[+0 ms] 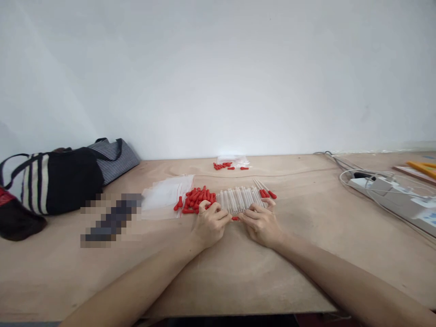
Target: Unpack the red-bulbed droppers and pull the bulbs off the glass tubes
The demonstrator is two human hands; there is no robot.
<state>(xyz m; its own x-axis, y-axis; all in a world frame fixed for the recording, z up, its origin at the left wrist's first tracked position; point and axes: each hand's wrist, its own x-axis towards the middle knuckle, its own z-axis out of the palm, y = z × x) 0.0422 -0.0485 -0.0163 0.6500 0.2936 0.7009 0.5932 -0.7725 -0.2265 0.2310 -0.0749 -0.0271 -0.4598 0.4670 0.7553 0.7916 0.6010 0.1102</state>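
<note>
My left hand [211,223] is closed in a pinch at the near left end of a row of clear thin dropper tubes [240,200]. A red rubber bulb [235,219] shows at its fingertips, between my two hands. Close by on the right, my right hand [261,225] is also closed, its fingertips near that bulb; what they grip is hidden. Beyond my left hand lies a pile of loose red rubber bulbs [195,199]. Past my right hand lie a few droppers with red bulbs [272,194], their pale tubes pointing away.
Clear zip bags [166,195] lie left of the pile. Near the wall is another small bag [235,160] with red bulbs [223,166]. Fabric bags [71,177] and a pixelated dark object [114,220] are at left. A white power strip [395,195] with cables stands right.
</note>
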